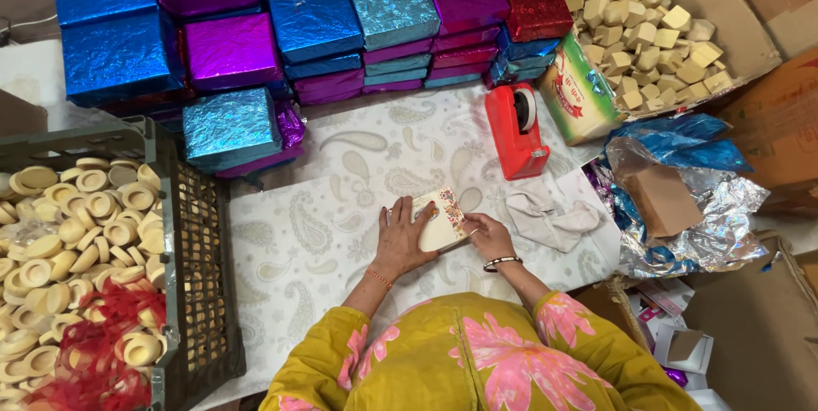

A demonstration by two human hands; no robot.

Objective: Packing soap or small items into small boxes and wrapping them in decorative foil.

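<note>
Your work surface is a white cloth with a pale paisley print (341, 232), spread across the middle of the scene. At its far edge stands a stack of foil-wrapped boxes (298, 28) in blue, purple, teal and red. To your left, a dark plastic crate (200, 275) holds round cream-coloured pieces (77, 232), with red netting (85, 351) lying over the near ones. At far right, an open cardboard carton (724, 11) holds cream-coloured cubes (648, 28). Loose blue and silver foil sheets (699, 181) lie at right. A red tape dispenser (515, 130) stands on the cloth, with a crumpled white rag (550, 215) near it. Just in front of you lies a small cream box with a floral printed edge (441, 217). Your left hand (400, 241) lies flat on its left part, and your right hand (490, 234) grips its near right corner; the hands are set apart, one on each side.
</note>
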